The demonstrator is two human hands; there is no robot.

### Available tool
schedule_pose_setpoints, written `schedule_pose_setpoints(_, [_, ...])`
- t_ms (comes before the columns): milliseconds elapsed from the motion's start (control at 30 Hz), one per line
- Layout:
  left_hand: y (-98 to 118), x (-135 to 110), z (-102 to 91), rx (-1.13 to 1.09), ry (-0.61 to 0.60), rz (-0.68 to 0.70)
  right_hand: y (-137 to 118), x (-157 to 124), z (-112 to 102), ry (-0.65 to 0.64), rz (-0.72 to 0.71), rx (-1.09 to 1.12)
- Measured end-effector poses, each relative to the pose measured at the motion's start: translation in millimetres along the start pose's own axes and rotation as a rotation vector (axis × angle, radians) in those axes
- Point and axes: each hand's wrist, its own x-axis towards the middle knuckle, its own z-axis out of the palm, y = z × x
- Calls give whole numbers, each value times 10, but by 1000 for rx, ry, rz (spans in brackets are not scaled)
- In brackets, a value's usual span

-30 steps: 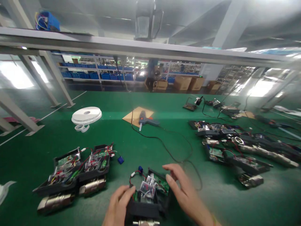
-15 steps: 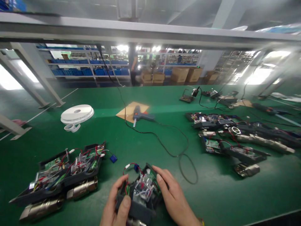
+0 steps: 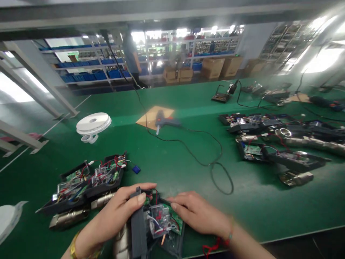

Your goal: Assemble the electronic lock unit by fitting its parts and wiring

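My left hand grips the dark plastic housing of an open electronic assembly near the front edge of the green bench. The thumb presses on the housing's upper end. The assembly shows a green circuit board, a clear plastic block and red wires. A metal cylinder sticks out beneath it. My right hand rests on the assembly's right side, with its fingertips touching the circuit board.
Two similar open assemblies with metal cylinders lie to the left. More assemblies lie at the right. A glue gun rests on cardboard, its black cable looping across the bench. White tape rolls sit at the back left. A person stands far behind.
Both hands have closed on the assembly and turned it so the housing stands on edge. The view has tilted downward and to the right.
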Motion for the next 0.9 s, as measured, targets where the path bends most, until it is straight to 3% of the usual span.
schedule_pose_setpoints(100, [214, 48, 17, 53, -63, 21, -38, 114, -84, -113, -66, -57])
schedule_pose_setpoints(200, [361, 77, 60, 93, -41, 40, -79, 227, -145, -187, -93, -168])
schedule_pose_setpoints(367, [328, 133, 48, 122, 28, 40, 22, 512, -317, -276, -226, -246])
schedule_pose_setpoints(467, [165, 162, 42, 51, 95, -23, 112, 596, -452, -182, -237, -222])
schedule_pose_setpoints(533, [43, 150, 68, -24, 181, -95, 108, 499, -457, 48, -138, -225])
schedule_pose_setpoints(633, [-79, 95, 157, -194, 314, -210, 15, 158, -217, 460, 44, -240])
schedule_pose_setpoints(700, [-103, 62, 229, -355, 360, -279, -42, -74, 61, 635, 35, -249])
schedule_pose_setpoints(800, [-97, 45, 298, -576, 358, -343, -36, -235, 410, 560, -11, -330])
schedule_pose_setpoints(900, [-91, 45, 278, -651, 293, -344, 33, -194, 462, 371, 74, -304])
